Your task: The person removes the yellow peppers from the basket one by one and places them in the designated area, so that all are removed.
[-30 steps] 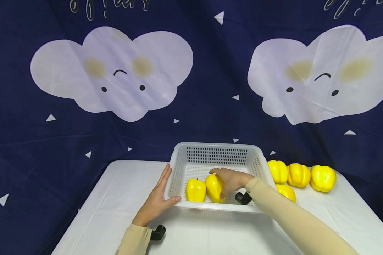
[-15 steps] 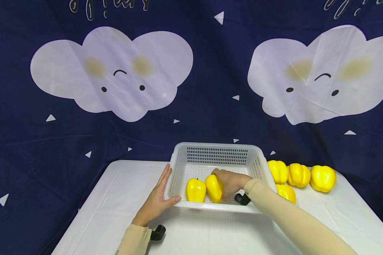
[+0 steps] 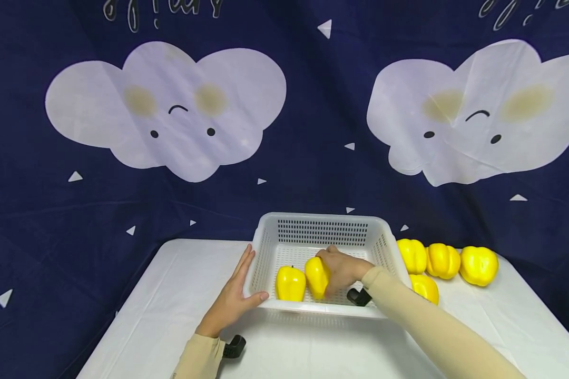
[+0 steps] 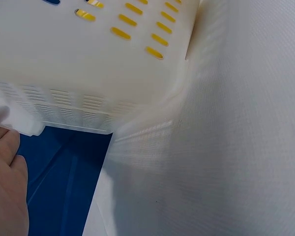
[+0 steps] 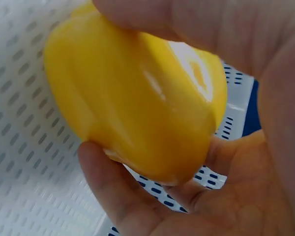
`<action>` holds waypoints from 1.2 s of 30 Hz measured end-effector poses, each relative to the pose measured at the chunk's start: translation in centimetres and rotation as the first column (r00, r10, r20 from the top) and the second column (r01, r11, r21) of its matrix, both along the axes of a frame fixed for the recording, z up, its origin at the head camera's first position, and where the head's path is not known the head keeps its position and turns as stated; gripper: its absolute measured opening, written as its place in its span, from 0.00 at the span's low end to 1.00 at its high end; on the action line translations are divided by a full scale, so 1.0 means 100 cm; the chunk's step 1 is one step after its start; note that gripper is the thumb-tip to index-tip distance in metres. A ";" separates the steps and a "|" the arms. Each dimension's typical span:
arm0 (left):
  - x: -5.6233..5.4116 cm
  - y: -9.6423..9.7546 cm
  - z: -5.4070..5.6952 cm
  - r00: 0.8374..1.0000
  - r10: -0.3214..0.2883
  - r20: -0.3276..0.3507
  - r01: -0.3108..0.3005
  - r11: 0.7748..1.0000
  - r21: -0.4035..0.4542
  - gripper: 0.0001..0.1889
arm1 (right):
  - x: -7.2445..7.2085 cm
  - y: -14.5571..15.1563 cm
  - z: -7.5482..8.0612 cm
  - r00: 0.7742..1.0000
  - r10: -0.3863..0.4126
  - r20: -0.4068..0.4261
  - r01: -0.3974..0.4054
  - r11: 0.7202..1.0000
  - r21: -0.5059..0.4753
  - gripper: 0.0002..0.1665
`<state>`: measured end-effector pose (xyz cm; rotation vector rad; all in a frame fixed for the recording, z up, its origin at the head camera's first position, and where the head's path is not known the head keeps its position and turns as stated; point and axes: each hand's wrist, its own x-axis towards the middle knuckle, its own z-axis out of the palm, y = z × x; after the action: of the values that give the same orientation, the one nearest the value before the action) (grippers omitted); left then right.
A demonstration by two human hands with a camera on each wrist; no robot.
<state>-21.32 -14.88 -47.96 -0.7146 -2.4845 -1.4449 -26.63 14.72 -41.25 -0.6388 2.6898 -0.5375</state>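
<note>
In the head view a white plastic basket (image 3: 329, 308) with slotted walls stands on the table. Its near left corner is steadied by my left hand (image 3: 229, 304), fingers straight along the outer side and thumb at the front rim. My right hand (image 3: 343, 269) reaches inside and grips a yellow bell pepper (image 3: 315, 278), leaning slightly. Thumb and fingertips wrap around this bell pepper (image 5: 132, 93) in the right wrist view, over the perforated floor. Just left of it, another yellow bell pepper (image 3: 291, 284) stands upright with its stem up.
Several more yellow bell peppers (image 3: 479, 266) lie on the white-covered table (image 3: 170, 295) right of the basket, one partly hidden by my right sleeve (image 3: 422, 316). Behind the table hangs a dark blue cloth (image 3: 322, 131) with printed clouds.
The right hand tightens around the bell pepper and shifts it very slightly, straightening it a little. My left hand stays at the basket's corner; the other peppers have not moved.
</note>
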 end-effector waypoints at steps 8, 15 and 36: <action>0.001 0.000 0.000 1.000 0.006 -0.007 -0.006 1.000 -0.007 0.51 | -0.001 0.008 0.008 0.995 0.011 -0.096 -0.019 0.997 -0.078 0.53; 0.002 -0.001 0.002 0.999 0.013 -0.032 -0.015 0.998 -0.064 0.51 | 0.006 0.017 0.020 0.990 -0.018 -0.137 -0.001 0.991 -0.136 0.57; 0.003 -0.001 0.004 0.998 0.056 -0.037 -0.060 0.992 -0.114 0.50 | 0.025 0.050 0.035 0.987 -0.093 -0.133 0.051 0.957 -0.284 0.57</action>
<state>-21.00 -14.98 -47.61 -0.6747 -2.5568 -1.2682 -24.12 19.70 -37.77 -0.6780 2.8067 -0.9385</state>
